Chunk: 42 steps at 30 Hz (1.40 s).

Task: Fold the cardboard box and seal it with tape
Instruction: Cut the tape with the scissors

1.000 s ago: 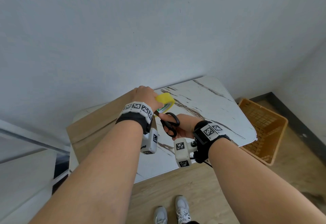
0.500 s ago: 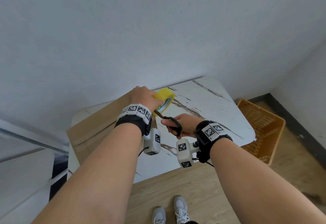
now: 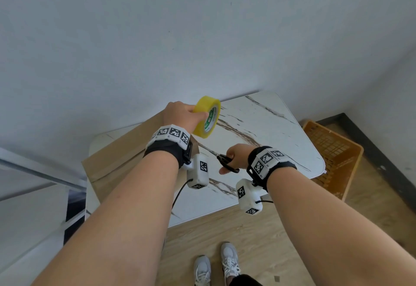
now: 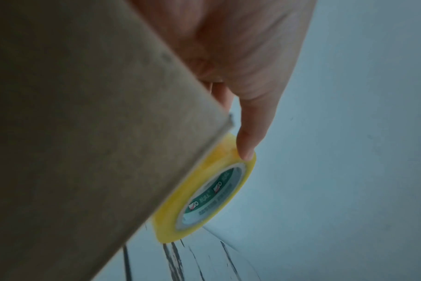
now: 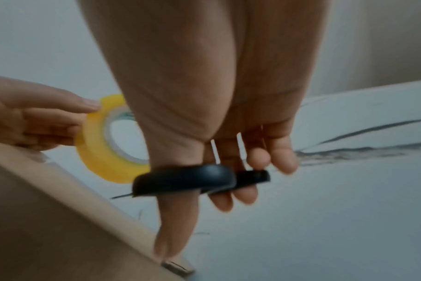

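Sealing judged nearly done: folded brown cardboard box [image 3: 117,161] lying left of centre on white marble-patterned table [image 3: 281,132], left hand [image 3: 180,114] gripping yellow tape roll [image 3: 207,116] above it, right hand [image 3: 236,156] holding black-handled scissors [image 3: 227,161] alongside; tape strip itself not discernible.

Both forearms reach forward, each wrist banded. The left hand [image 3: 183,116] is raised ahead of the right, fingers and thumb curled round the tape [image 3: 207,116]. The right hand [image 3: 235,157] sits lower, thumb and fingers through the scissors [image 3: 227,161] handles.
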Available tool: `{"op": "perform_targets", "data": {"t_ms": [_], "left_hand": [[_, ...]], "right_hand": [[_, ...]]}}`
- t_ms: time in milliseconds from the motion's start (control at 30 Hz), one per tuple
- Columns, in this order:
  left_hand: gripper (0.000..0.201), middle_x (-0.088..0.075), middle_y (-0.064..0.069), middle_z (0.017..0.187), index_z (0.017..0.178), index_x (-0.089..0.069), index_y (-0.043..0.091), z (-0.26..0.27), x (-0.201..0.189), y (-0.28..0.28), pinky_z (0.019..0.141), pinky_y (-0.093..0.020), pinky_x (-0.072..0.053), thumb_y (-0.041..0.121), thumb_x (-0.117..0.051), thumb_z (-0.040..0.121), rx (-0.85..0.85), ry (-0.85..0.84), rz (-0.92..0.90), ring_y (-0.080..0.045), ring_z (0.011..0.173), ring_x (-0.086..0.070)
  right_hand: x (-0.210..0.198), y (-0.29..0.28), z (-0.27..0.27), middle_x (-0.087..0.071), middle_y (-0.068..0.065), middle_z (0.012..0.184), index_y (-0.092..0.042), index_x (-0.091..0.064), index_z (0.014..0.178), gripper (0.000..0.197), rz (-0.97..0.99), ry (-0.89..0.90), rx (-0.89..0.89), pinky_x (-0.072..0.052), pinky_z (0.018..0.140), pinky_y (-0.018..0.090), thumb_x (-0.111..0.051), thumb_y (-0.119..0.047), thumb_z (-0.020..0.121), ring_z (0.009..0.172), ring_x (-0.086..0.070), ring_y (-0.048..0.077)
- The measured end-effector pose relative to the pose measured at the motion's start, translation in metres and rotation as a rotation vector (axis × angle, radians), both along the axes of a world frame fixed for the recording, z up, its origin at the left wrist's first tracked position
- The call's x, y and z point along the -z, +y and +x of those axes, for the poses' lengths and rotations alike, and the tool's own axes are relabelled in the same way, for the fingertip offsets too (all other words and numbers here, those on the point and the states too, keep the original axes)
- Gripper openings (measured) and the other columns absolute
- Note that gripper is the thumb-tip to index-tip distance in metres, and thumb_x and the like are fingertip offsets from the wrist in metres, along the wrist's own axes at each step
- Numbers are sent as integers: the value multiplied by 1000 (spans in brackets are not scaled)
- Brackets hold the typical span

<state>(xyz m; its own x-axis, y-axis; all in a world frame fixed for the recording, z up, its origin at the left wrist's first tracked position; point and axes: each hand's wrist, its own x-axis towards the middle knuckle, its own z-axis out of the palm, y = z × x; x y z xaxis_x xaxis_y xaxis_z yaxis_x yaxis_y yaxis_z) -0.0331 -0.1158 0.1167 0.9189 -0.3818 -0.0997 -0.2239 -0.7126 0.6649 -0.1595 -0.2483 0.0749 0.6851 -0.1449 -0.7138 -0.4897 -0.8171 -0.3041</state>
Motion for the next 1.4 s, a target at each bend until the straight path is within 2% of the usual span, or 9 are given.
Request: {"op": "perform_targets", "data": {"t_ms": [133, 433, 667, 767, 867, 1000, 1167, 1233, 1400], "left_hand": [[29, -52, 2, 48, 70, -76, 20, 0, 4, 0, 47, -20, -33, 48, -72, 68, 35, -13, 39, -14, 48, -47], [30, -46, 3, 45, 70, -75, 22, 0, 6, 1, 49, -22, -30, 52, -70, 67, 88, -39, 94, -13, 47, -44], [32, -56, 1, 54, 62, -68, 24, 0, 6, 1, 60, -28, -44, 56, -69, 61, 120, -68, 142, -20, 63, -55], [32, -67, 2, 70, 53, -59, 32, -2, 3, -1, 82, -33, -46, 60, -70, 62, 155, -92, 212, -21, 80, -59], [42, -51, 3, 53, 46, -55, 23, -3, 1, -2, 67, -29, -35, 58, -71, 63, 182, -163, 284, -22, 67, -50], [29, -62, 7, 88, 86, -72, 38, -3, -5, -1, 86, -36, -40, 59, -68, 66, 297, -210, 375, -21, 93, -51], [28, -60, 8, 99, 99, -68, 44, -12, -11, -2, 108, -44, -25, 56, -65, 74, 413, -284, 513, -24, 114, -45], [39, -58, 9, 120, 114, -62, 45, -15, -11, 1, 116, -48, -12, 54, -65, 76, 401, -252, 477, -22, 127, -38], [54, -29, 5, 153, 143, -36, 33, -20, -13, 23, 119, -49, -7, 52, -42, 93, 127, -216, 330, -18, 144, -17]], "right_hand": [[30, -9, -9, -41, 0, 57, -12, -46, 63, 53, -139, 35, 170, -31, 48, 24, -66, -58, 80, 50, -38, 15], [53, -12, -13, -37, 0, 53, -13, -38, 57, 45, -261, 38, 309, -27, 42, 23, -50, -36, 94, 44, -33, 14], [57, -7, -7, -41, 1, 60, -10, -41, 62, 35, -217, 86, 271, -46, 70, 30, -42, -17, 96, 54, -42, 17], [45, -12, -2, -63, 10, 102, -3, -62, 103, 21, -124, -51, 358, -47, 89, 34, -44, -12, 95, 100, -60, 28], [23, -18, 11, -45, 10, 142, -16, -40, 142, 57, 5, -430, 570, -42, 101, 36, -52, -6, 88, 126, -49, 29], [-10, -17, 27, -28, 2, 154, -33, -25, 150, 85, 121, -661, 441, -39, 108, 39, -64, -4, 80, 135, -39, 24], [-31, -7, 26, -61, 8, 123, -19, -61, 121, 39, 50, -605, 292, -47, 96, 40, -57, -7, 84, 113, -56, 28], [-26, -4, 21, -65, 7, 108, -21, -59, 115, 33, 41, -588, 327, -51, 85, 37, -59, -13, 84, 101, -60, 29], [-8, -4, 8, -60, 2, 95, -24, -43, 103, 38, -2, -528, 397, -46, 67, 32, -70, -29, 76, 83, -58, 24]]}}
